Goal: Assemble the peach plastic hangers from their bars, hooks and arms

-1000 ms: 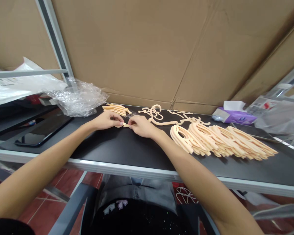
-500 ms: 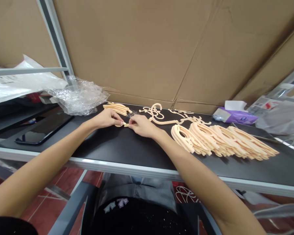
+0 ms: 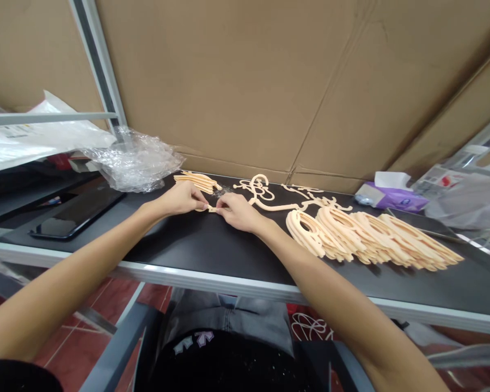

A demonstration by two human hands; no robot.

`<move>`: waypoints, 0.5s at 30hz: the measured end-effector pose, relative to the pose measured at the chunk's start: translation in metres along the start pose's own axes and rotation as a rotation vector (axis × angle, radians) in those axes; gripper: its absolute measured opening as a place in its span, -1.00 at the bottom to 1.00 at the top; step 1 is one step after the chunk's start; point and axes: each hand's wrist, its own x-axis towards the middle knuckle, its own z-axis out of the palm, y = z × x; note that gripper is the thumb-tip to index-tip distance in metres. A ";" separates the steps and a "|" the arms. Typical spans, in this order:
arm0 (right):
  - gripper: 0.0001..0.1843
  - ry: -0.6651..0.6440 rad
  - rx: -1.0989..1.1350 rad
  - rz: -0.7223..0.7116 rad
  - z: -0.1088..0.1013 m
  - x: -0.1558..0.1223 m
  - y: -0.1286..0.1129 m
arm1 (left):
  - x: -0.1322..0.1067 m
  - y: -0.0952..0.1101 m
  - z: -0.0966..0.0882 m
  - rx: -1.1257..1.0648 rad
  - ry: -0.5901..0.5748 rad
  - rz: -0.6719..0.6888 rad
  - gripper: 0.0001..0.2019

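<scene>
Between my two hands is a small cream plastic hanger piece (image 3: 211,209), mostly covered by fingers. My left hand (image 3: 187,197) pinches its left side, and my right hand (image 3: 236,210) pinches its right end, fingertips close together. Just behind them lies a bundle of cream plastic strips (image 3: 196,181). To the right rear, loose hanger hooks (image 3: 260,186) and curved arms (image 3: 275,206) are scattered. Farther right, several cream folding hangers (image 3: 367,237) lie in overlapping stacks. How the held piece's parts fit together cannot be made out.
Crumpled clear plastic wrap (image 3: 141,160) sits at the back left, above a dark tablet-like device (image 3: 75,215). A purple tissue pack (image 3: 394,197) is at the back right. A cardboard wall (image 3: 245,92) rises behind the black table (image 3: 212,250), which has a metal front edge.
Both hands keep their pinch on the small piece with only slight finger movement. The whole view has shifted a little; the stacks and loose parts lie as before.
</scene>
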 end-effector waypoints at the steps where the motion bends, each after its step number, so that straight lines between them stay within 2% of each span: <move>1: -0.84 -0.003 -0.001 0.003 0.000 0.000 -0.001 | -0.001 0.001 0.001 0.016 0.009 0.005 -0.82; 8: -0.86 -0.002 -0.017 0.000 0.001 0.000 -0.001 | -0.008 0.012 0.005 0.140 0.073 -0.021 -0.84; 15: -0.86 0.025 -0.021 -0.015 0.005 -0.001 0.001 | -0.009 0.009 0.007 0.032 0.095 -0.021 -0.87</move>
